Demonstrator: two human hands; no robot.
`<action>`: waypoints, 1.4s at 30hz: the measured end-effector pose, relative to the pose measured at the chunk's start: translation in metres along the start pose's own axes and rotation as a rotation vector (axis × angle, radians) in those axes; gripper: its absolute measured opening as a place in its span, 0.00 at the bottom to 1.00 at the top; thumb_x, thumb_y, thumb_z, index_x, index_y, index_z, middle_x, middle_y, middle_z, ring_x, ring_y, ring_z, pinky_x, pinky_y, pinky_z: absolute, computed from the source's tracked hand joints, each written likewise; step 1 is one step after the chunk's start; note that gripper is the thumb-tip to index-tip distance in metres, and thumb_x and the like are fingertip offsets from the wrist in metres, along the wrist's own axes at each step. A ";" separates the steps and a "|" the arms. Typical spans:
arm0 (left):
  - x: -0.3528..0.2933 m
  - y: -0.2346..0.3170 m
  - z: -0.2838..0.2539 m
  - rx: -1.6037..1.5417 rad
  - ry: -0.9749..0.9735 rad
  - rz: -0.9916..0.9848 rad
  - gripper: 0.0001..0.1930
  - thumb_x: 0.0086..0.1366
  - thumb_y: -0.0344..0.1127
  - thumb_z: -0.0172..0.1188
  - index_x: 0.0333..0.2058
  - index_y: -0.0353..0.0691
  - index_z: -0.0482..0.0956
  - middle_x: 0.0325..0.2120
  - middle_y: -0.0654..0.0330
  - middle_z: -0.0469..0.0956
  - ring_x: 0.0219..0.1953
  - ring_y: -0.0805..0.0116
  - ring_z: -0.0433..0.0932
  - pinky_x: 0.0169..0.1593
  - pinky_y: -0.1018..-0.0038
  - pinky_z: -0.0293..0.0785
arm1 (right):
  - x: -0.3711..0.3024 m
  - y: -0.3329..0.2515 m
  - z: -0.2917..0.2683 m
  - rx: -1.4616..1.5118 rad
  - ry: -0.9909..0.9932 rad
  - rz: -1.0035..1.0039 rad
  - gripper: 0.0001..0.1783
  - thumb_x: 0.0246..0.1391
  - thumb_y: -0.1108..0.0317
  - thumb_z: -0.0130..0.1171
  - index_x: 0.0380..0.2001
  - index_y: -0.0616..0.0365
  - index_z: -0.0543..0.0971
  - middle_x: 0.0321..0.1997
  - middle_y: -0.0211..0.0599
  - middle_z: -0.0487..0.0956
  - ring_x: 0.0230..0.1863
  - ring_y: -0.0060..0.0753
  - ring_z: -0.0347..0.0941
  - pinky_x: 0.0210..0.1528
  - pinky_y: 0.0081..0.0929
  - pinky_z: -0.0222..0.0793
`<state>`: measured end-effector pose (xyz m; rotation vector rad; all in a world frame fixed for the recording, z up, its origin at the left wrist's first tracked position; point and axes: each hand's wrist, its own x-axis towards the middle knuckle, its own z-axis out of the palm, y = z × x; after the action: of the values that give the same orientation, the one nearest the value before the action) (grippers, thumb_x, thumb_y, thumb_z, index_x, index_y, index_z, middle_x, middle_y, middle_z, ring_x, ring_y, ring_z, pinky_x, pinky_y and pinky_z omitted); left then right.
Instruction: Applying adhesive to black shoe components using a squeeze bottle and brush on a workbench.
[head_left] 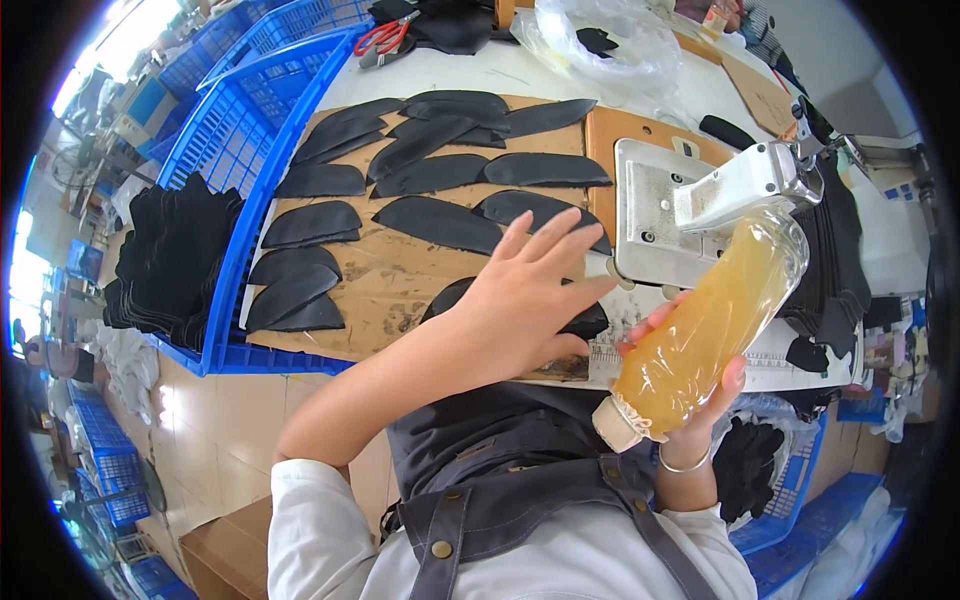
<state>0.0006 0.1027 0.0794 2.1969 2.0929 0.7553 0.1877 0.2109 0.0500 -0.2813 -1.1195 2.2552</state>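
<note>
We are clasping the tilted bottle of amber liquid (705,325) in the right hand (697,432); the left hand (530,295), spread and empty, is reaching over black curved pieces (438,222), contact being unclear. Were the cap (618,424) loose, we would be risking drips onto the apron (545,510) below.

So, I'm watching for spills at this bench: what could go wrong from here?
The bottle, tilted cap downward in the right hand, might leak onto the apron if the cap is loose, which I can't tell. Its base looks close to the machine and could knock it, though depth is hard to judge. The left hand, spread over the black pieces, might disturb them.
</note>
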 end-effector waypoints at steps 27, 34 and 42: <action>0.012 -0.004 0.004 -0.045 -0.008 0.031 0.15 0.51 0.44 0.65 0.33 0.42 0.76 0.53 0.54 0.67 0.60 0.54 0.60 0.62 0.53 0.53 | -0.001 0.003 -0.014 0.072 -0.003 0.006 0.45 0.45 0.33 0.52 0.55 0.59 0.60 0.48 0.48 0.71 0.49 0.45 0.71 0.52 0.45 0.69; 0.014 -0.002 0.002 -0.033 -0.027 0.030 0.14 0.51 0.42 0.65 0.33 0.42 0.76 0.53 0.54 0.67 0.60 0.55 0.61 0.62 0.54 0.53 | -0.008 0.019 -0.019 0.471 -0.053 -0.050 0.42 0.48 0.35 0.51 0.56 0.55 0.60 0.51 0.44 0.70 0.53 0.44 0.68 0.60 0.54 0.57; 0.014 0.003 0.003 -0.069 -0.038 0.136 0.13 0.49 0.38 0.66 0.34 0.44 0.76 0.55 0.57 0.65 0.60 0.56 0.60 0.62 0.52 0.54 | -0.008 0.023 -0.020 0.442 -0.096 -0.079 0.40 0.49 0.35 0.51 0.55 0.54 0.61 0.52 0.43 0.71 0.53 0.43 0.69 0.62 0.55 0.52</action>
<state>0.0041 0.1163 0.0825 2.3157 1.8869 0.7742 0.1928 0.2088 0.0195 0.0502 -0.6356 2.3897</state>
